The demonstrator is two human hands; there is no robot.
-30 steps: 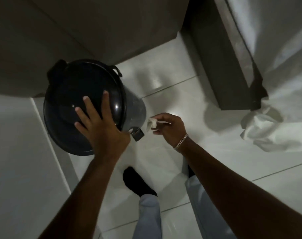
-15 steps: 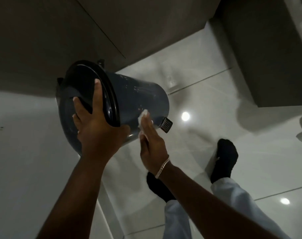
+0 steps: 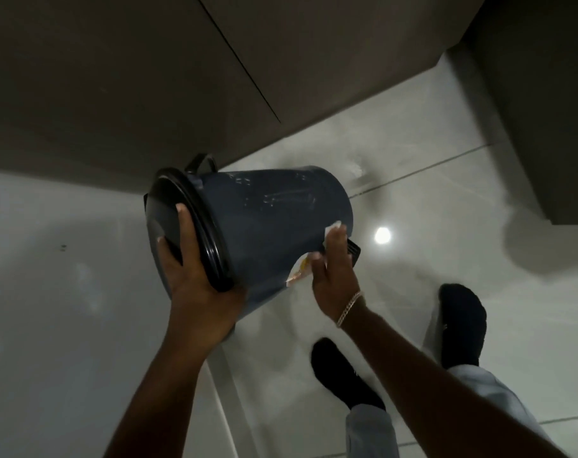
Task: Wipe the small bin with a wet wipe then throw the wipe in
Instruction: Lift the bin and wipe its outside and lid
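The small dark blue bin (image 3: 267, 223) is tilted far over, its black lid (image 3: 185, 226) facing left and its base toward the right. My left hand (image 3: 198, 285) grips the lid's rim from below, fingers spread over the lid. My right hand (image 3: 333, 269) lies flat against the bin's side near the base, pressing the white wet wipe (image 3: 332, 228) onto it; only a corner of the wipe shows above my fingertips. A pale sticker (image 3: 299, 272) on the bin peeks out beside my thumb. The black foot pedal (image 3: 353, 251) sticks out behind my right hand.
Brown cabinet fronts (image 3: 148, 77) fill the top, with another dark unit (image 3: 545, 110) at the right. A pale surface (image 3: 66, 309) spreads at the left. The glossy tiled floor (image 3: 429, 200) reflects lamps. My two feet in black socks (image 3: 343, 371) stand below the bin.
The bin has been tipped further onto its side, held up by my left hand. My right hand with the wipe has slid along the bin's side toward its base.
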